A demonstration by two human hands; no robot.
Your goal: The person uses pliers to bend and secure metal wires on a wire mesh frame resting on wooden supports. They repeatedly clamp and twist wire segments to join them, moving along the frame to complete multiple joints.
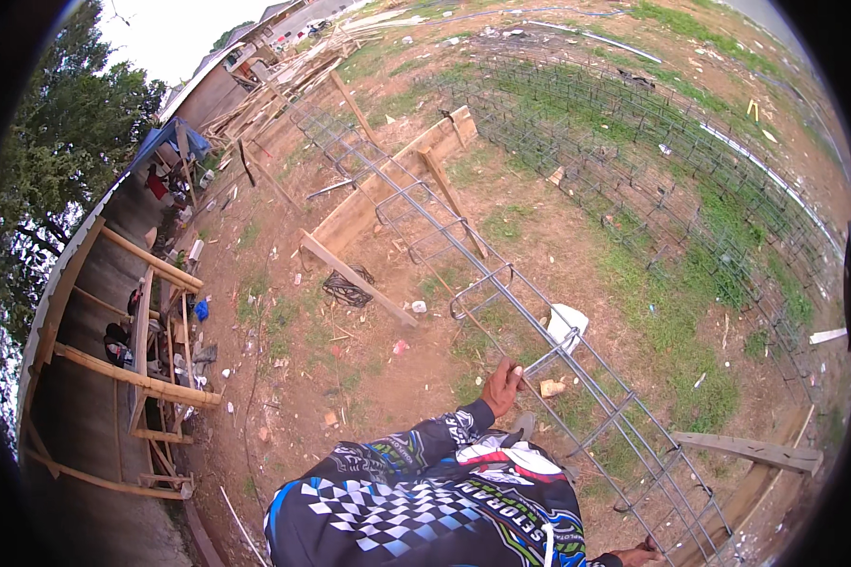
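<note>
1. Head view, work in hand: rebar cage [564, 352], long steel bars with square stirrups. Runs diagonally from upper left to lower right, passing in front of the body and over wooden boards.
2. Left hand [502, 386]: clamped by thumb and fingers on the cage's near-side bar, about midway along the nearer half, just beside a stirrup.
3. Right hand [636, 556]: well apart from the left, at the lower edge of view, at the near-side bar by the cage's lower-right end. Partly cut off; cannot tell whether closed on the steel.
4. Under and beside the cage: white object [569, 319] on the ground, kind unclear; pale chunk [552, 388] near the left hand.
5. Beyond the left hand: wooden board [350, 219] on edge, with slanting stake [378, 296] and dark wire coil [345, 293] beside it.
6. At lower right: another slanting stake [756, 452], meeting a board near the cage's end.
7. Farther right, on grass: rows of similar cages [652, 180].
8. At left: open-sided shed with bamboo poles [142, 380]; blue tarp [191, 142] beyond.
</note>
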